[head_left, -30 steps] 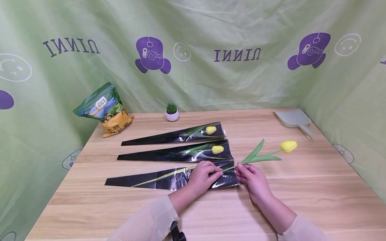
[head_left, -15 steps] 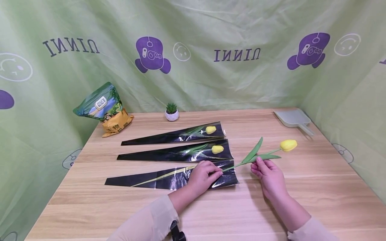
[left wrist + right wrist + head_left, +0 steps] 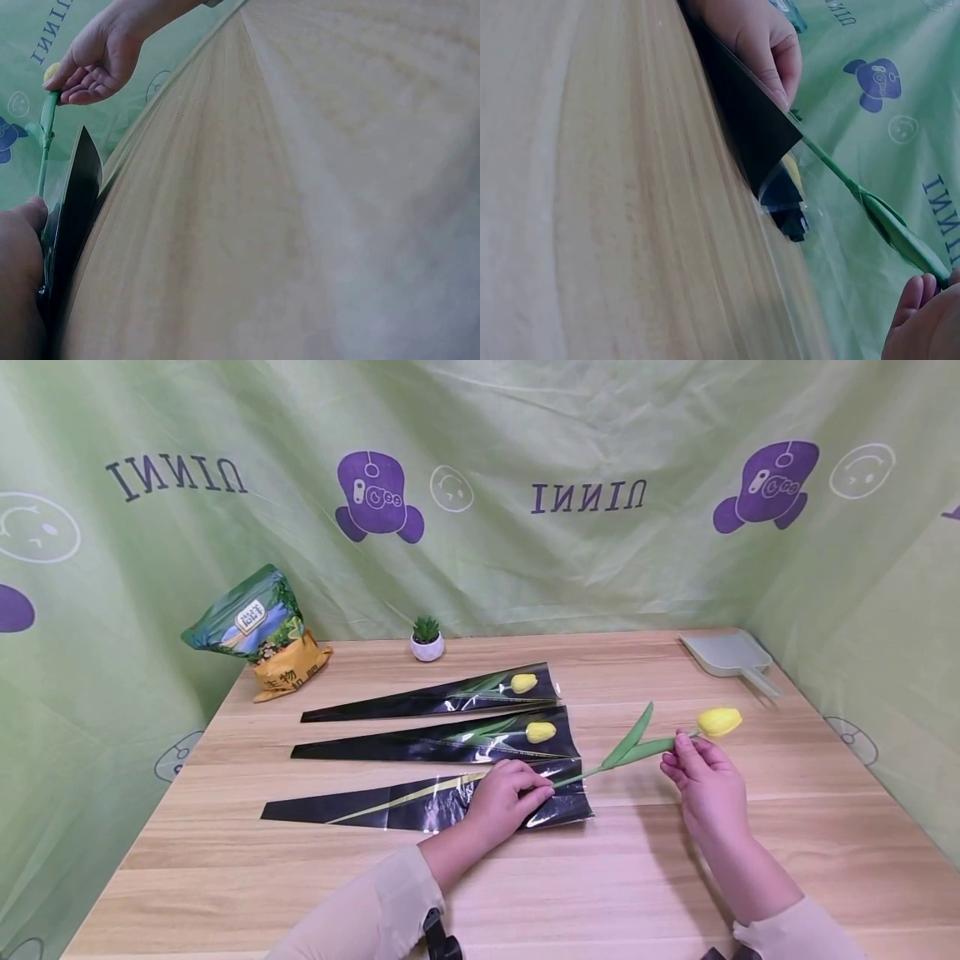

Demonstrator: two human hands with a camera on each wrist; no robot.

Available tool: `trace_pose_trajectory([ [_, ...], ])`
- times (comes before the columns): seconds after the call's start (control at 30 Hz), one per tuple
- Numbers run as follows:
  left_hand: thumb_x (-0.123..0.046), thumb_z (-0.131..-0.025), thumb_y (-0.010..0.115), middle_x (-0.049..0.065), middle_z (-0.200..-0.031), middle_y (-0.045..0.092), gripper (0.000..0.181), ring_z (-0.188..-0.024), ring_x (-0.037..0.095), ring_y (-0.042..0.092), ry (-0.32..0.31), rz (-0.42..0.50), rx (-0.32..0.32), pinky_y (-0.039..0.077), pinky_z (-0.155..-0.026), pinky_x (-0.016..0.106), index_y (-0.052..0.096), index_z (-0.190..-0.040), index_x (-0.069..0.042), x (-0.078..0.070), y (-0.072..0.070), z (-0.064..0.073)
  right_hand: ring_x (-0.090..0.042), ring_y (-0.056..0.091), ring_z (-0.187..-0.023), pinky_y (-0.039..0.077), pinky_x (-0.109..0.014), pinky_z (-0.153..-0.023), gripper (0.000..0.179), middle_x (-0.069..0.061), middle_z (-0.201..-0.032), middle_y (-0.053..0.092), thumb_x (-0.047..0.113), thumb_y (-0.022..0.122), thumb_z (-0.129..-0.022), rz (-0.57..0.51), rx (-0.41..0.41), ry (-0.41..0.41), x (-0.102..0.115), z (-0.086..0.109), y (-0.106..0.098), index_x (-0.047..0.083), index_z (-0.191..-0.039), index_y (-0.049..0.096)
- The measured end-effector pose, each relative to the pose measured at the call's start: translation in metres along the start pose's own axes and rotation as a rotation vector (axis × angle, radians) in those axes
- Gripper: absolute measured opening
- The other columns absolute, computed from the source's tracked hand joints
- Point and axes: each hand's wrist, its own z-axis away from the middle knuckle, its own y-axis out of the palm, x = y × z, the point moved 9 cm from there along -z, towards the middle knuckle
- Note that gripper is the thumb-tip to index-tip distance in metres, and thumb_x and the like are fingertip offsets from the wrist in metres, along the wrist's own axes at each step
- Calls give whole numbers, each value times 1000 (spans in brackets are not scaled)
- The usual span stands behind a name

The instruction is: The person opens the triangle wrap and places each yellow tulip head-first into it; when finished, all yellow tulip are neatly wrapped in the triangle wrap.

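A yellow tulip [image 3: 718, 722] with green leaves lies slantwise, bloom to the right. My left hand [image 3: 501, 799] pinches its lower stem at the mouth of the nearest black flower sleeve [image 3: 337, 805]. How far the stem's end reaches into that sleeve is hidden under the fingers. Just below the bloom, my right hand [image 3: 711, 785] pinches the stem together with a leaf tip. The right wrist view has the stem [image 3: 829, 161] running from one hand to the other past the sleeve's open edge.
Two black sleeves [image 3: 390, 747] [image 3: 382, 703], each with a yellow tulip inside, lie farther back. A potted succulent [image 3: 427, 642], a green and orange bag [image 3: 270, 635] and a pale dustpan [image 3: 723, 653] stand along the back of the wooden table [image 3: 300, 893].
My right hand has slid rightward along the tulip, from near the sleeve's mouth to just under the bloom. My left hand has stayed at the lower stem.
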Motion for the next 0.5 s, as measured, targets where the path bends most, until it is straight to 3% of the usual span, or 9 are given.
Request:
trace_pose_trajectory([
  [0.23, -27, -90, 70, -2, -91, 70, 15, -93, 14, 61, 0, 17, -8, 51, -84, 28, 78, -98, -17, -2, -1, 0, -6, 64, -66, 58, -18, -67, 11, 5, -75, 65, 11, 64, -93, -8, -25, 30, -1, -2, -3, 12, -83, 61],
  [0.5, -26, -89, 71, -2, -91, 71, 15, -92, 14, 62, -7, 50, -30, 51, -84, 28, 78, -98, -16, -2, -4, 0, -6, 63, -67, 57, -17, -67, 12, 5, -73, 66, 17, 66, -93, 59, -35, 83, -11, -2, -8, 15, -83, 61],
])
